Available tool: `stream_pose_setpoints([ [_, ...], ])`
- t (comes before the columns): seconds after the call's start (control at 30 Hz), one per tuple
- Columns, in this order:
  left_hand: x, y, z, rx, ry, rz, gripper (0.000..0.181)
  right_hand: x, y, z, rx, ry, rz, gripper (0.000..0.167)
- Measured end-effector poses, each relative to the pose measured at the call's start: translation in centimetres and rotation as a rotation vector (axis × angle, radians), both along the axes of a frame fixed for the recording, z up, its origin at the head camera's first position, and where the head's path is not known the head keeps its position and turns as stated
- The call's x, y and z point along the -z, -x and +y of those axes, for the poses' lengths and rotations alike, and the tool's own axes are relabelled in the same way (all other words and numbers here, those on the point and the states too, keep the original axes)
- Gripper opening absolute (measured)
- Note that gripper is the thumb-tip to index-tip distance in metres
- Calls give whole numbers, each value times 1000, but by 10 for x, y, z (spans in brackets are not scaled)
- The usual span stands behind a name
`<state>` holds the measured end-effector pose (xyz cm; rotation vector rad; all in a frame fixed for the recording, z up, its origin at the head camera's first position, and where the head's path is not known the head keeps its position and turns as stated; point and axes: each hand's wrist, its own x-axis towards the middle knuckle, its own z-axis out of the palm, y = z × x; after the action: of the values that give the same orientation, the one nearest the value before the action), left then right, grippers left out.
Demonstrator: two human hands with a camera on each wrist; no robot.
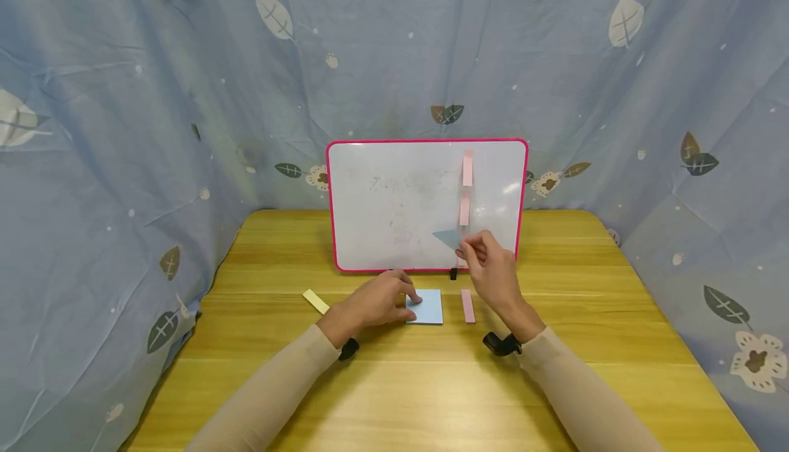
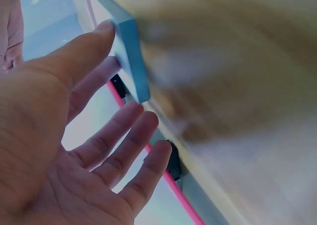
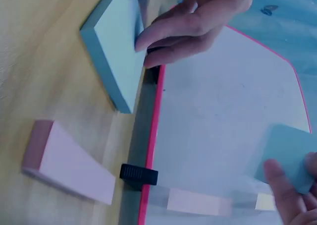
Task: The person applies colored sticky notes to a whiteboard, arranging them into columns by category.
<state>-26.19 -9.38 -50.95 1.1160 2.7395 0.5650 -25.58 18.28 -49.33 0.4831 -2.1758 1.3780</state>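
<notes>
I'm going L to R. A yellow strip (image 1: 316, 301) is lying askew on the table (image 1: 394, 397), betw. its left edge and the left hand (image 1: 376, 303). That hand is resting thumb + forefinger on the blue pad (image 1: 430, 305), other fingers extending loose, not clenching; prob. it's steadying the pad vs. sliding. The pad's lying just in front of the whiteboard's (image 1: 394, 198) bottom edge, prob. for easy reach. The board is standing nr the table's far edge, a black clip (image 1: 453, 274) at its bottom edge prob. propping it. The blue sheet (image 1: 446, 237) is hanging before the board's lower right part, one corner pointing left; can't tell if it's touching. Pink strips (image 1: 467, 169) are sticking in a column nearer the board's right edge, prob. aligned deliberately. Below, a pink pad (image 1: 468, 306) is lying on the table. The right hand (image 1: 491, 270) is pinching the sheet's right side, prob. leaving the rest unobstructed.
</notes>
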Motion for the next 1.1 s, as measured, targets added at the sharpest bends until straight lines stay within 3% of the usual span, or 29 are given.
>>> stream_pose_setpoints([
  [0.13, -5, 3, 0, 14, 28, 51, 28, -3, 4, -5, -14, 10, 127, 9],
  [0.23, -13, 5, -1, -12, 4, 81, 28, -6, 7, -9, -21, -6, 186, 8],
  [0.43, -41, 16, -6, -66, -106, 181, 20, -13, 17, -15, -14, -18, 263, 11],
  [0.83, -100, 58, -11, -138, -408, 553, 22, -38, 41, -27, -7, -23, 333, 14],
  [0.97, -120, 72, -10, -182, -454, 625, 24, -44, 49, -27, 7, -62, 376, 14],
  [1.1, -138, 85, -7, -236, -461, 650, 28, -49, 58, -28, 15, -80, 434, 14],
])
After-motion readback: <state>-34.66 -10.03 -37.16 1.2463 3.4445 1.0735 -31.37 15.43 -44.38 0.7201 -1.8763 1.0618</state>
